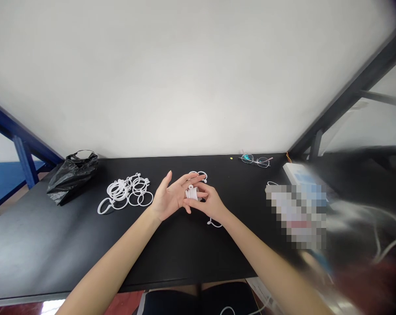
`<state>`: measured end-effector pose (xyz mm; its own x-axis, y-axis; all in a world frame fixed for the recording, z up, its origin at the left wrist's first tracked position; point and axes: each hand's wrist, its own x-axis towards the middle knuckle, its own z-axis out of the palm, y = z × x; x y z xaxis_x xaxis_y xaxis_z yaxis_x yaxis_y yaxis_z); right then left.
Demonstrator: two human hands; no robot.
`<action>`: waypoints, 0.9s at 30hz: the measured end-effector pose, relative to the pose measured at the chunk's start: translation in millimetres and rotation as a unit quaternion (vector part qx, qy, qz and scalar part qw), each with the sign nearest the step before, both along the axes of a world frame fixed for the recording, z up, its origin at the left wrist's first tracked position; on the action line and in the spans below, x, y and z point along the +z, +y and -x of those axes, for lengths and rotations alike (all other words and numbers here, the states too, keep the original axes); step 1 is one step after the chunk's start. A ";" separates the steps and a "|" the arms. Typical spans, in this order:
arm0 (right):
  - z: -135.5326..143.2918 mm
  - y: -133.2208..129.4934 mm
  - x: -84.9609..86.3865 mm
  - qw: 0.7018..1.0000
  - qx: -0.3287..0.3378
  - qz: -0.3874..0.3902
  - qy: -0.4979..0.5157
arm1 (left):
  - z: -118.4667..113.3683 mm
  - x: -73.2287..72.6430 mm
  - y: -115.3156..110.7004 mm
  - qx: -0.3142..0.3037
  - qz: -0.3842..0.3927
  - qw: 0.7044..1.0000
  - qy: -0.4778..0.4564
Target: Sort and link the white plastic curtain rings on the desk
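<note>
Over the middle of the black table, my left hand point(169, 197) is turned palm up with its fingers stretched out. A small bundle of white rings point(192, 193) rests against its fingers. My right hand point(211, 202) closes its thumb and fingers on that bundle from the right. To the left lies a loose heap of thin white rings with small tabs point(119, 191). Another white ring point(203, 176) shows just behind my fingers, and one more point(215, 224) lies partly hidden below my right wrist.
A crumpled black plastic bag point(74, 175) stands at the back left. Eyeglasses point(255, 160) lie near the wall. A white box point(299, 175), a pixelated item and white cables point(390, 245) are at the right. Metal frame bars rise at both sides.
</note>
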<state>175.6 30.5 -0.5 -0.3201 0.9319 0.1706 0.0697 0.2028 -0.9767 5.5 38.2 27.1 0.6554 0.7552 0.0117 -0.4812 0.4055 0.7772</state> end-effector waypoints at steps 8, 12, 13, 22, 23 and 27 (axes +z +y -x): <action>1.3 -2.1 3.9 0.998 0.026 0.041 0.027 | 3.3 0.9 2.2 0.016 0.021 0.999 -0.027; 2.0 -3.5 5.1 0.999 0.031 0.040 0.020 | 5.3 1.0 3.2 0.023 0.024 0.999 -0.032; 2.1 -3.7 5.2 0.998 0.033 0.044 0.018 | 5.8 1.2 3.3 0.024 0.024 0.999 -0.030; 2.3 -2.1 7.2 0.995 0.054 0.070 0.049 | 7.5 1.9 4.3 0.030 0.023 0.999 -0.019; 2.2 -2.0 7.7 0.994 0.056 0.074 0.050 | 7.5 2.0 4.3 0.030 0.023 0.999 -0.020; 1.5 -1.6 7.2 0.992 0.063 0.087 0.061 | 7.7 1.8 4.8 0.030 0.021 0.999 -0.028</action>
